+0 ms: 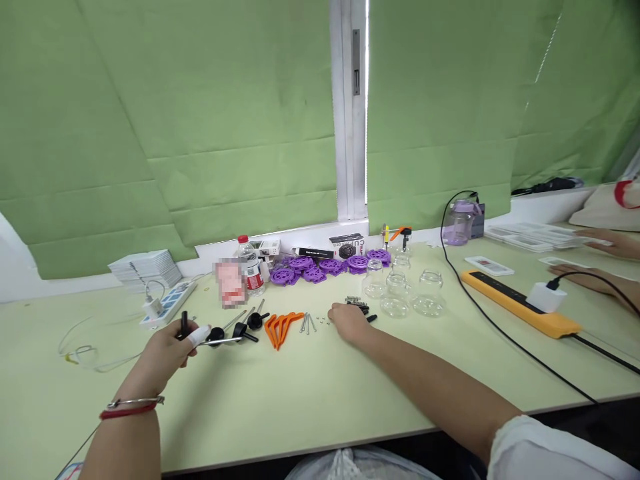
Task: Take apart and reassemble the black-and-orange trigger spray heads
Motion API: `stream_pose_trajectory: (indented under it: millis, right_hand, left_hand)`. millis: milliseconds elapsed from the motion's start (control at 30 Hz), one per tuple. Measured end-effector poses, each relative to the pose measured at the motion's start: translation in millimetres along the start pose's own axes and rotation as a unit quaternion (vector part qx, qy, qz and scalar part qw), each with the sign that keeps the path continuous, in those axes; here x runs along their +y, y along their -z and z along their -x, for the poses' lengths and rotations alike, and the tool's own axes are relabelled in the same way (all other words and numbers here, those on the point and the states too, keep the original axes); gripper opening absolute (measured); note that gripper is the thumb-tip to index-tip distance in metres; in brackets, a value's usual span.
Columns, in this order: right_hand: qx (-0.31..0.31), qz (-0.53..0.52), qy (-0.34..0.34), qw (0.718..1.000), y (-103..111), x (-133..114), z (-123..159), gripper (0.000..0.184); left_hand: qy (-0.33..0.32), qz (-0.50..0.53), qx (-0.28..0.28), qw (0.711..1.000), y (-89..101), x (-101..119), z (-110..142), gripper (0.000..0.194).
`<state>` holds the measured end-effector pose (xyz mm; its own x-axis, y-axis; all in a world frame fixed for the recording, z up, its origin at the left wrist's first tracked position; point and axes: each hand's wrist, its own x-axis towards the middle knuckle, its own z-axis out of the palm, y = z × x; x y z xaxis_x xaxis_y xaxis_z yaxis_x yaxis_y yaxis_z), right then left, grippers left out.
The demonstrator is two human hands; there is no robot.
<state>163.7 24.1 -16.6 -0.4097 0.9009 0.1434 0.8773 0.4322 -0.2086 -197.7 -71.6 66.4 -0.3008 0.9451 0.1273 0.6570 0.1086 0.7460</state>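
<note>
My left hand (170, 347) is closed on a thin metal rod with a black knob (219, 339), its index finger wrapped in white tape. Two more black-knobbed rods (249, 321) lie just to its right. My right hand (349, 321) rests palm down on the table with its fingers curled over small black parts (358, 304); what it grips is hidden. Between the hands lie orange plastic pieces (281, 326) and a few metal pins (307, 323).
Clear glass jars (400, 293) stand right of my right hand, purple discs (325, 265) behind. A water bottle (251, 265), white power strip (167, 303), orange power strip (520, 303) with black cable, and another person's hands (597, 270) at far right.
</note>
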Motion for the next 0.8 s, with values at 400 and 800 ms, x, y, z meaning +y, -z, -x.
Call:
stream_pose_trajectory:
  millis: [400, 800]
  right_hand:
    - [-0.031, -0.661, -0.152, 0.734, 25.1, -23.7, 44.0, 0.009]
    - [-0.023, -0.705, -0.210, 0.678, -3.0, -4.6, 54.8, 0.008]
  left_hand:
    - [-0.360, 0.070, -0.094, 0.925, -122.4, 79.6, 31.1, 0.030]
    - [-0.368, 0.036, -0.037, 0.928, -180.8, 64.6, 34.7, 0.035]
